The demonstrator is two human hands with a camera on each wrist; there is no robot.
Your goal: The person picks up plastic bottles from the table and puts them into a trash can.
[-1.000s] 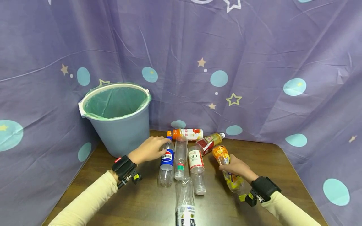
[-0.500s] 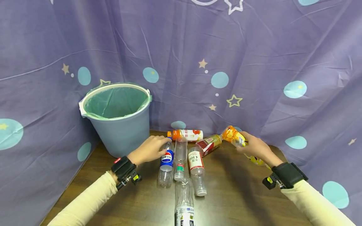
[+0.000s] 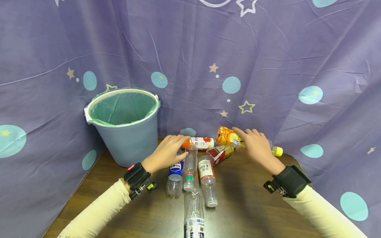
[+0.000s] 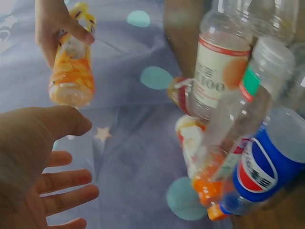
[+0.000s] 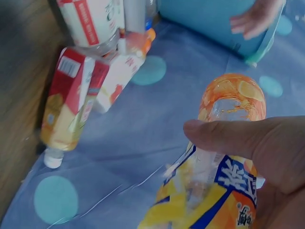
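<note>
Observed from the room: the person's left hand [image 3: 166, 152] is raised on the bucket side, its fingers spread and its thumb standing well away from them. The left wrist view shows nothing in its grasp. The right hand [image 3: 257, 145] has thumb and fingers clamped round a clear plastic bottle with an orange-and-yellow label and yellow cap [image 3: 230, 137]. That bottle is held up over the table's far part, tilted, its base toward the left hand and its cap toward the right. Both forearms wear cream sleeves [image 3: 98, 208] and black wrist straps [image 3: 293, 180].

The surface is a brown wood-grain table [image 3: 244, 211]. Nearest lies a clear bottle with a white-and-black label [image 3: 194, 211], cut off by the lower edge of view. Beyond it, side by side, lie a clear bottle with a cream-and-red label [image 3: 206, 168], a slim clear bottle with a green band [image 3: 190, 165] and a clear bottle with a blue label [image 3: 176, 168], the last partly covered by the left hand.

Farther back lie a red-and-gold bottle [image 3: 220, 153] and a white-and-red bottle with an orange end [image 3: 203, 142]. At far left stands a blue-grey plastic bucket [image 3: 134, 142], white-rimmed, with a translucent green liner [image 3: 119, 109]. Purple cloth printed with stars and pale-blue ovals [image 3: 190, 66] hangs behind.
</note>
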